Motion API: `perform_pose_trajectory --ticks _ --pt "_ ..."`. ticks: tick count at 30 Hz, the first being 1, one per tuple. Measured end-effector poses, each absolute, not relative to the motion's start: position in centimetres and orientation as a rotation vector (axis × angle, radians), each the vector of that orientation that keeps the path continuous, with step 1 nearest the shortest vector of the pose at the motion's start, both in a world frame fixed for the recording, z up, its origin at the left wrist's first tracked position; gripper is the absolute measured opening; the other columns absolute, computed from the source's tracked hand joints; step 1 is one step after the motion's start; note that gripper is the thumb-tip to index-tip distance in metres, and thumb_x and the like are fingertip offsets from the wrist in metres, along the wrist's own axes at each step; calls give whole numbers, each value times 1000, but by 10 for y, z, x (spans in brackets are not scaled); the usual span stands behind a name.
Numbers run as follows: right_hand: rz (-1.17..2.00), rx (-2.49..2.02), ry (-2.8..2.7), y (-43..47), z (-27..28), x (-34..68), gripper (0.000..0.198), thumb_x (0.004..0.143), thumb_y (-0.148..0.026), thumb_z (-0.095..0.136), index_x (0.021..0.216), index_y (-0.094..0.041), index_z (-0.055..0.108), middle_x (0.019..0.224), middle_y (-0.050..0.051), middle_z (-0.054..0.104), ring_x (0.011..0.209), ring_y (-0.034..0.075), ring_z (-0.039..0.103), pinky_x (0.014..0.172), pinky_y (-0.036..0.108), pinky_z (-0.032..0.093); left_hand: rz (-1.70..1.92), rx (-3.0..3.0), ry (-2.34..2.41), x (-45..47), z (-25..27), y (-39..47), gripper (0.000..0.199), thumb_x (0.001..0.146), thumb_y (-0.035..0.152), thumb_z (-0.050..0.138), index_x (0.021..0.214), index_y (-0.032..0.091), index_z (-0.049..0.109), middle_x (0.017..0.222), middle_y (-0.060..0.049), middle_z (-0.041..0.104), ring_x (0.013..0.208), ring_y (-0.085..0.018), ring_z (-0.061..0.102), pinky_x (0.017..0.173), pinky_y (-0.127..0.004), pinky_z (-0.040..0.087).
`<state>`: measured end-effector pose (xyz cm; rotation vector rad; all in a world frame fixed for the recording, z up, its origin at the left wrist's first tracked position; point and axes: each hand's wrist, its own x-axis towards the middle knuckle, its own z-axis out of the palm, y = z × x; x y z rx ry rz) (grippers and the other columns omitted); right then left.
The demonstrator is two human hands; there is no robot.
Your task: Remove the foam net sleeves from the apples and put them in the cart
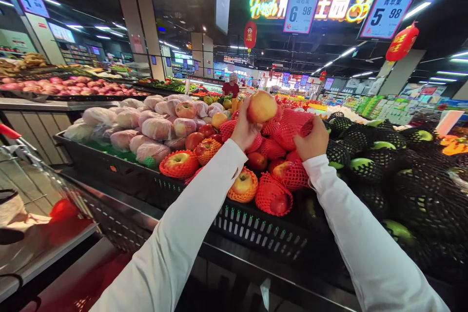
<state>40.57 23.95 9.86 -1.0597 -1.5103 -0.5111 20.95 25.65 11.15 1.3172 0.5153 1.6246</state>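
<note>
My left hand (pixel 245 129) is closed around a yellow-red apple (pixel 262 107), raised above the fruit display. Just to its right, my right hand (pixel 312 139) grips a red foam net sleeve (pixel 290 129), its fingers pinched at the sleeve's right end. Whether a fruit sits inside that sleeve I cannot tell. Below both hands lie red apples, some bare and some in nets, such as an apple in an orange net (pixel 243 185) and one in a red net (pixel 274 196) at the front edge.
A black crate (pixel 256 224) holds the apples. Film-wrapped apples (pixel 157 126) lie to the left, green fruit in black nets (pixel 373 163) to the right. A shopping cart (pixel 40 170) stands at left. Farther back is a person in red (pixel 230 87). Price signs (pixel 304 2) hang overhead.
</note>
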Motion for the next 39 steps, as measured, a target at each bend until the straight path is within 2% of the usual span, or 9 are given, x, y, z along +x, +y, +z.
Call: perform_pose_trajectory --ticks 3,7,9,12,15,19,22,30,39 --pt "-528 -1062 -1548 238 97 403 30 59 -24 56 85 -21 43 88 9 57 80 25 53 74 41 46 1563 1148 421 211 110 262 74 78 71 57 129 18 52 116 -13 62 109 -26 61 78 -33 59" --pt "-535 -1112 -1579 237 96 401 28 61 -24 58 86 -20 45 88 9 57 79 24 52 73 40 46 1486 1071 361 219 107 256 54 77 40 70 123 16 55 120 -10 62 107 -19 64 79 -25 57" --pt "-527 -1130 -1608 237 97 401 22 62 -22 57 81 -20 45 84 8 57 77 23 52 72 39 46 1438 1140 333 222 105 249 51 73 35 71 118 15 57 120 -10 63 107 -20 65 75 -22 56" --pt "-540 -1124 -1716 236 95 400 17 66 -17 53 82 -19 52 84 7 58 77 22 53 70 35 45 1286 1384 267 223 103 237 63 67 54 69 115 13 59 116 -13 65 110 -28 64 68 -26 56" --pt "-560 -1109 -1830 237 91 399 26 67 -14 49 91 -19 58 92 9 59 79 22 55 68 33 45 1128 1601 209 223 98 232 80 59 67 68 116 11 59 111 -17 67 111 -36 61 65 -32 54" --pt "-523 -1110 -1906 239 87 397 21 65 -15 53 84 -18 60 96 10 58 83 22 57 71 34 49 1171 1710 248 226 90 242 75 61 60 72 116 12 60 112 -15 67 110 -32 61 84 -37 53" --pt "-481 -1082 -1914 238 89 395 29 66 -26 62 93 -17 64 99 10 58 87 24 58 77 37 51 1339 1794 416 227 88 251 69 62 59 73 113 14 60 113 -11 66 108 -26 62 96 -38 49" --pt "-458 -1120 -1854 234 94 394 41 70 -21 57 109 -13 71 100 12 64 85 23 62 76 36 52 1652 2090 1040 223 96 241 73 58 59 80 111 15 55 113 -12 63 104 -26 60 93 -39 46" --pt "-489 -1110 -1669 228 98 391 23 80 -31 58 85 -20 77 81 7 67 73 21 62 69 36 49 1571 2203 1444 218 96 243 72 60 65 77 107 18 48 108 -12 64 103 -31 62 87 -40 46"
